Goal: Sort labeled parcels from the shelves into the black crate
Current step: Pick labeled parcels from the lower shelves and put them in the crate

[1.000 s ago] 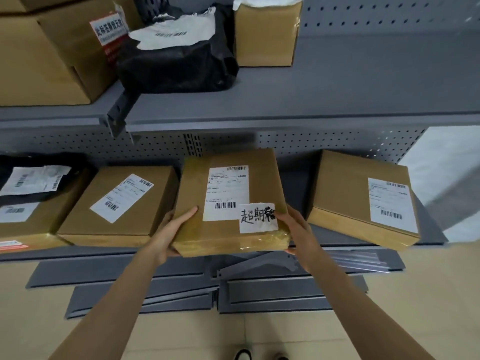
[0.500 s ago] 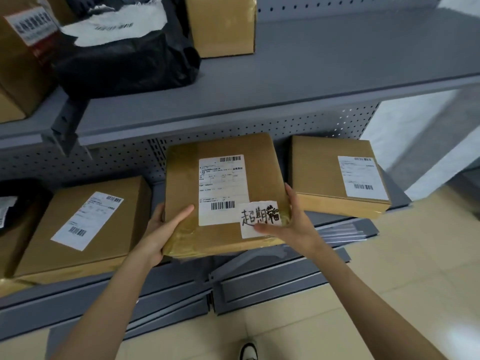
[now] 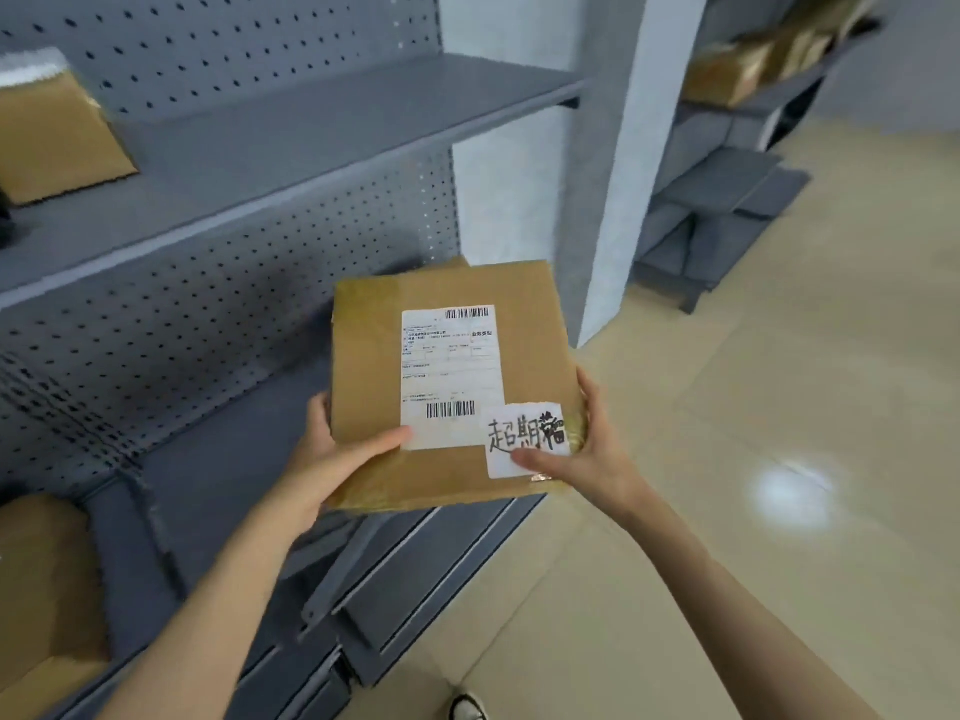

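Observation:
A flat brown cardboard parcel with a white shipping label and a handwritten white sticker is held in the air in front of the grey shelves. My left hand grips its near left corner, thumb on top across the label. My right hand grips its near right corner, thumb on the handwritten sticker. The parcel is clear of the lower shelf. No black crate is in view.
Another brown parcel stands on the upper shelf at the left, and one lies on the lower shelf at the bottom left. A white pillar rises right of the shelving. Loose grey shelf panels lie on the tiled floor. A second rack with parcels stands far right.
The view has swung to the right and the parcel has come off the shelf with both hands. The neighbouring parcels have slid out of view to the left; the pillar and floor now show.

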